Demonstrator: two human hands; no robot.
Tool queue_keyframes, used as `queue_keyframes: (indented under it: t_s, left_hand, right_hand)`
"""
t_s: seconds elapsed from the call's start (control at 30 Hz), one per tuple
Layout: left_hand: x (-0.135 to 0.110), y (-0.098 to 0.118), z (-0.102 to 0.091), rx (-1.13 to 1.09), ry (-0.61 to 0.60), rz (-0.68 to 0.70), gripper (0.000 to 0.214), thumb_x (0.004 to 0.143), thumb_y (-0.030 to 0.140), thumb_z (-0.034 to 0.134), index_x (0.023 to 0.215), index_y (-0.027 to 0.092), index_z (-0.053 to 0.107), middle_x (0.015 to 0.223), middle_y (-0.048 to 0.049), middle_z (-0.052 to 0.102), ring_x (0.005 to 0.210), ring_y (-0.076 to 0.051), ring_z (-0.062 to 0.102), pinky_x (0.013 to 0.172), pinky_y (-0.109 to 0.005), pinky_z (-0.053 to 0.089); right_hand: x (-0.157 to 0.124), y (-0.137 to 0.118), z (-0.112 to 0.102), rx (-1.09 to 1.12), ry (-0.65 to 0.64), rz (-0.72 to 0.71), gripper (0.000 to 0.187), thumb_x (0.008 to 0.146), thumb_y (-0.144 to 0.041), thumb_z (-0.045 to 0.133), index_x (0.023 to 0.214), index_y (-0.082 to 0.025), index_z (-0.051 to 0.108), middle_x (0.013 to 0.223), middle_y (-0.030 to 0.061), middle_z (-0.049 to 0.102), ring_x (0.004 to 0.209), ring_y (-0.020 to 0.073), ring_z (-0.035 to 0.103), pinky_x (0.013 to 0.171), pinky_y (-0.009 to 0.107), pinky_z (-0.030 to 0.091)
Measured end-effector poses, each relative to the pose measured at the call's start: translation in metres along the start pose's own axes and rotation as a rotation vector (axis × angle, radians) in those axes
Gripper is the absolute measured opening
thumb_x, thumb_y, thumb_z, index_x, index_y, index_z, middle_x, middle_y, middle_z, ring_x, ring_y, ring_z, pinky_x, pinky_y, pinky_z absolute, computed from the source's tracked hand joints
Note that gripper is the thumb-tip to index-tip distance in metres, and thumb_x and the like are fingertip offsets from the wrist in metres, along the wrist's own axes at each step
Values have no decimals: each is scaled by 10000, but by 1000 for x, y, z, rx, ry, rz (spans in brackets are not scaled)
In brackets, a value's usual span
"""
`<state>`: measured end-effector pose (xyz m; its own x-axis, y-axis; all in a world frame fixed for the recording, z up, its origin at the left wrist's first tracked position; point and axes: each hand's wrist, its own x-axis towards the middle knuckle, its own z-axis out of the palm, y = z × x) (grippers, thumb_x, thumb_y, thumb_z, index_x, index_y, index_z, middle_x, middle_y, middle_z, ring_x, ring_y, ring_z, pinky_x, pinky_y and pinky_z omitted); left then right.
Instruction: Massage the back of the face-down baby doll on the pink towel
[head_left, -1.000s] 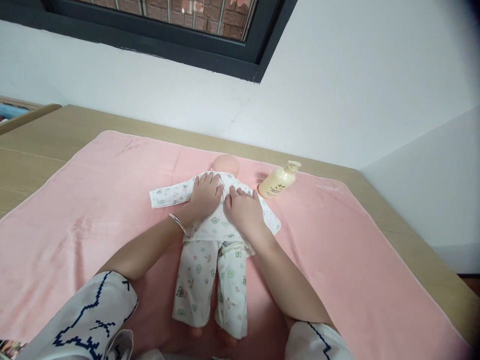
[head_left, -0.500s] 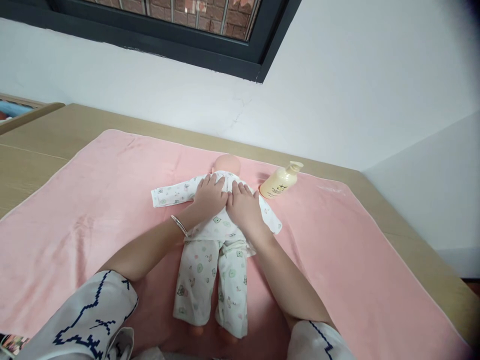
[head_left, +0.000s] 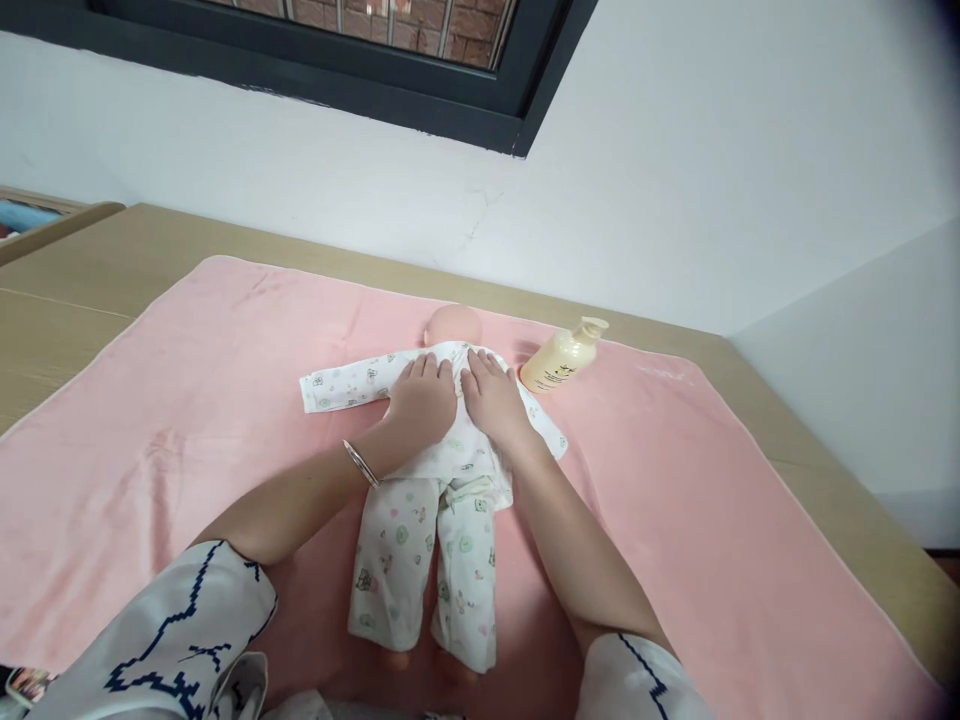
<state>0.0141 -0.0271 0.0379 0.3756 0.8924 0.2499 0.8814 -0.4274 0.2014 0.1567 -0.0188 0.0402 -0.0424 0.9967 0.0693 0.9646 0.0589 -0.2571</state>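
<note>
A baby doll (head_left: 466, 450) in a white printed top and trousers lies stretched out on a pink blanket (head_left: 660, 500), its head at the far end and its feet toward me. My left hand (head_left: 424, 400) rests flat on the left side of the doll's upper body, fingers extended toward the head. On the right side lies my right hand (head_left: 496, 402), likewise flat with its fingers stretched out. Neither hand grips anything. Beside the doll's right-hand sleeve, a pale yellow pump bottle (head_left: 559, 362) leans to the right in view.
Under the blanket is a wooden tabletop (head_left: 180, 235), its far edge against a white wall (head_left: 660, 180). A dark window frame (head_left: 450, 110) is set above. At the far left a wooden-edged container (head_left: 67, 230) holds something blue.
My right hand has shifted slightly up toward the doll's shoulder, and my left hand has slid a little down and right. The doll and bottle stay in place.
</note>
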Motion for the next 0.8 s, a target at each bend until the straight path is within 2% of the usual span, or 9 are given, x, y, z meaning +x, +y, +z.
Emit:
queue_keyframes:
  t_s: [0.13, 0.23, 0.3, 0.4, 0.53, 0.67, 0.8]
  left_hand:
    - [17, -20, 5, -121, 10, -18, 456, 1010, 235, 376, 1383, 45, 557, 1408, -184, 612, 1380, -278, 526, 1194, -390, 398]
    - [27, -31, 14, -158, 35, -84, 471, 1009, 241, 365, 1389, 23, 537, 1442, -195, 589, 1396, -268, 513, 1217, -390, 373]
    - [26, -30, 17, -145, 49, -111, 504, 1017, 267, 353, 1425, 9, 496, 1488, -212, 546, 1428, -286, 481, 1227, -421, 358]
    - [13, -16, 12, -77, 41, -117, 543, 1025, 303, 348, 1475, 16, 450, 1534, -226, 493, 1462, -317, 440, 1225, -462, 352]
    - [-5, 1, -4, 23, -50, -97, 606, 1008, 310, 397, 1533, 9, 376, 1579, -272, 408, 1480, -369, 409, 1212, -513, 347]
    - [2, -8, -7, -10, -93, -81, 594, 995, 286, 402, 1517, 3, 401, 1564, -272, 429, 1481, -355, 412, 1216, -488, 353]
    - [18, -24, 2, -96, -77, -62, 530, 1011, 263, 346, 1488, 55, 442, 1547, -228, 476, 1491, -326, 408, 1225, -527, 344]
  right_hand:
    - [-34, -32, -5, -211, 16, -8, 548, 1051, -249, 262, 1530, -31, 413, 1540, 242, 477, 1455, 360, 434, 1231, 560, 254]
    - [-52, -46, -9, -300, -30, -67, 542, 1032, -211, 310, 1537, -40, 407, 1551, 258, 453, 1445, 379, 443, 1223, 561, 265]
    - [-50, -42, -11, -260, -44, -85, 529, 1031, -209, 304, 1517, -49, 438, 1545, 242, 470, 1448, 364, 444, 1219, 530, 293]
    - [-26, -22, -11, -113, -23, -59, 524, 1046, -263, 260, 1476, -57, 478, 1519, 215, 513, 1453, 326, 443, 1206, 481, 335]
    - [2, 1, -6, -1, 15, -41, 543, 1045, -280, 237, 1483, -35, 446, 1567, 199, 459, 1484, 297, 392, 1233, 463, 299]
    - [-10, -12, 0, -47, -22, -8, 584, 1039, -269, 234, 1552, -10, 334, 1617, 216, 371, 1530, 339, 302, 1228, 533, 293]
    - [-36, -37, 2, -197, -3, -5, 597, 1018, -269, 328, 1563, -25, 333, 1596, 283, 364, 1497, 421, 336, 1157, 577, 371]
